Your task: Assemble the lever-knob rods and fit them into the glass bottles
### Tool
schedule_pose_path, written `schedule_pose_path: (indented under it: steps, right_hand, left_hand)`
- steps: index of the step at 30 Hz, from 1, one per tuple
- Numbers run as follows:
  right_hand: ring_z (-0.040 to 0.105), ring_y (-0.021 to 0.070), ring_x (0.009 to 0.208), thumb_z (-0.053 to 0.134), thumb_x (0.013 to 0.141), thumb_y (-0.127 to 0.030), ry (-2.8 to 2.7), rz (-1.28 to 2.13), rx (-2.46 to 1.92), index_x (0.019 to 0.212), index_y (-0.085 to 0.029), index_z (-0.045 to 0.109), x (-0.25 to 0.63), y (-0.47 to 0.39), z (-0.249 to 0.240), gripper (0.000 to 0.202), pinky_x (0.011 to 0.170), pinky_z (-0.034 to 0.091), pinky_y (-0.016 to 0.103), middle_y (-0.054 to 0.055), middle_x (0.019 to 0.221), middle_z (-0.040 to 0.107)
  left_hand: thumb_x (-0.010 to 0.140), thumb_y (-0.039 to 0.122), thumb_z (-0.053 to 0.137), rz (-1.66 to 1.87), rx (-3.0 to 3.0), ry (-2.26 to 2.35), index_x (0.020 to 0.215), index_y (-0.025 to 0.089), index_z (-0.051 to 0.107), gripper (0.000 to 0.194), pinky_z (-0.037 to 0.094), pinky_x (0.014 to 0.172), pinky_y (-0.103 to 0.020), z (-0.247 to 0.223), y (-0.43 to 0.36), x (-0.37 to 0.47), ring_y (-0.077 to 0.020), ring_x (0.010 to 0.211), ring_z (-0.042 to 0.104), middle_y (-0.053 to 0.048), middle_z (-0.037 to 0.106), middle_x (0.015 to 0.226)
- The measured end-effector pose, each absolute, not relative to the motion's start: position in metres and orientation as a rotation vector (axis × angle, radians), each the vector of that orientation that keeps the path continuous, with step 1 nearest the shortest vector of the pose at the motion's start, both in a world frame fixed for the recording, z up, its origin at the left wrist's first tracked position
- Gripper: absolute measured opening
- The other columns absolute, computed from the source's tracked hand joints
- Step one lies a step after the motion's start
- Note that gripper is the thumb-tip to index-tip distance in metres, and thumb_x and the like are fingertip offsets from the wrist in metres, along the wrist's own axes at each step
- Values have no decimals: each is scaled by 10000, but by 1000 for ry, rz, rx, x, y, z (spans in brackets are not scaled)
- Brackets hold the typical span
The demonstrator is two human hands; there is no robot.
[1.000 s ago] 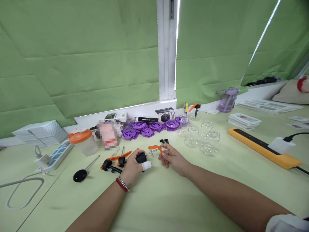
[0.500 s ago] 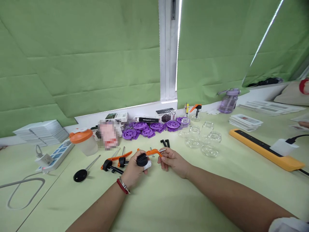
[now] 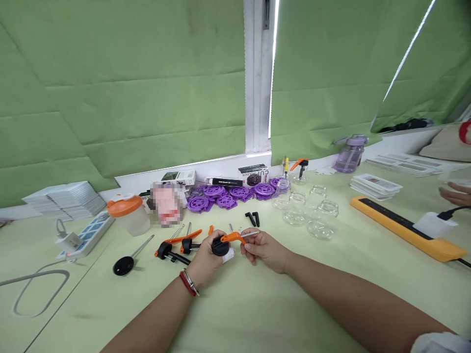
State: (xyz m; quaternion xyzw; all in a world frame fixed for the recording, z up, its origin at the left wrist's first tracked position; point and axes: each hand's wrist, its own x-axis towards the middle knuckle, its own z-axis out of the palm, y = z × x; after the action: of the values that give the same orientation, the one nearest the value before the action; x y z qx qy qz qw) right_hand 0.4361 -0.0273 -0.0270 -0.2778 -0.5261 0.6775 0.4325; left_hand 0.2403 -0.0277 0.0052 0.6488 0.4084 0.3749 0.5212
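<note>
My left hand point(image 3: 206, 260) is closed around a round black cap point(image 3: 220, 247), with a white wrapping on one finger. Across the top of the cap lies one end of an orange crank handle point(image 3: 232, 237). My right hand point(image 3: 267, 251) pinches the other end, where a thin metal rod point(image 3: 251, 234) sticks out over the fingers. Left of my hands are black caps with shafts point(image 3: 164, 250) and a long orange handle point(image 3: 184, 237). Two short black knobs point(image 3: 252, 218) lie just beyond my right hand.
Several clear glass jars point(image 3: 294, 215) stand at the right, near an orange power strip point(image 3: 405, 228). Purple plastic parts point(image 3: 215, 191) line the back. At left are an orange-lidded cup point(image 3: 128, 215), a black disc with a rod point(image 3: 123, 265) and a white power strip point(image 3: 90, 238). Another person's hand point(image 3: 456, 193) shows at far right.
The black cap has turned so more of its top shows, and the orange handle's end now overlaps it. The metal rod shows more plainly. At far right the other person's hand has come further into view.
</note>
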Motion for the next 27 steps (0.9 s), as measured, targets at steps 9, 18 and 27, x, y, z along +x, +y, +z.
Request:
schedule_pose_path:
  steps: [9,18,27]
  right_hand:
    - [442,62,445,706,726,-314,-1322,1668,-699,932,-186,534,438,-29,-25,298,426,349,205,-18,665,610]
    - [442,60,433,748,675,-286,-1284,1675,-684,889,-160,574,436,-31,-22,303,410,348,205,-3,660,626]
    - [422,55,416,775,643,-303,-1258,1697,-706,863,-159,585,435,-31,-23,325,417,335,214,-3,637,630]
  left_hand:
    - [634,195,705,839,1627,935,861,181,480,320,356,667,-242,16,-31,239,-105,661,447,45,499,726]
    - [568,127,723,743,1560,809,1002,192,465,509,310,614,-210,15,-33,235,-89,666,388,48,429,769]
    - [606,235,759,745,1490,771,997,197,468,488,302,604,-208,20,-39,240,-89,658,374,43,421,752]
